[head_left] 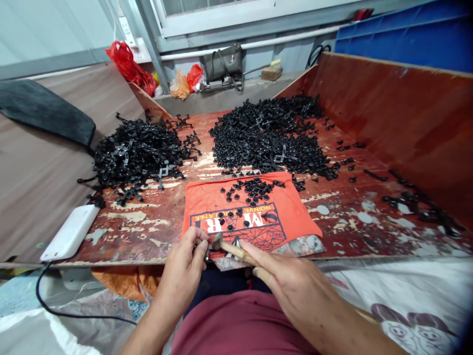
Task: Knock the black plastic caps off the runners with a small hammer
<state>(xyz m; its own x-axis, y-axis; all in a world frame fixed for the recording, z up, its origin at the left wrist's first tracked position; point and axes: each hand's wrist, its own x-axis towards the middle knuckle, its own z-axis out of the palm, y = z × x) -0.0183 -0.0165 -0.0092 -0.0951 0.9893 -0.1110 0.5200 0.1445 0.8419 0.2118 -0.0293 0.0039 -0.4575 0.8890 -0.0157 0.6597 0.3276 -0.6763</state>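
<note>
My right hand (284,273) is closed around the light wooden handle of a small hammer (236,250), whose dull metal head points left. My left hand (187,256) is pinched at the front edge of the table, close to the hammer head. A small dark piece shows at its fingertips, too hidden to name. Beneath both hands lies an orange printed cloth (201,199). On it are several small black round-headed plastic parts (254,189), some loose and some in a small heap.
Behind the cloth rises a large heap of black parts (266,133), with another heap of black pieces (135,153) at left. A white power bank (70,232) with a black cable lies at the left edge. Wooden boards (399,108) wall the table (332,217).
</note>
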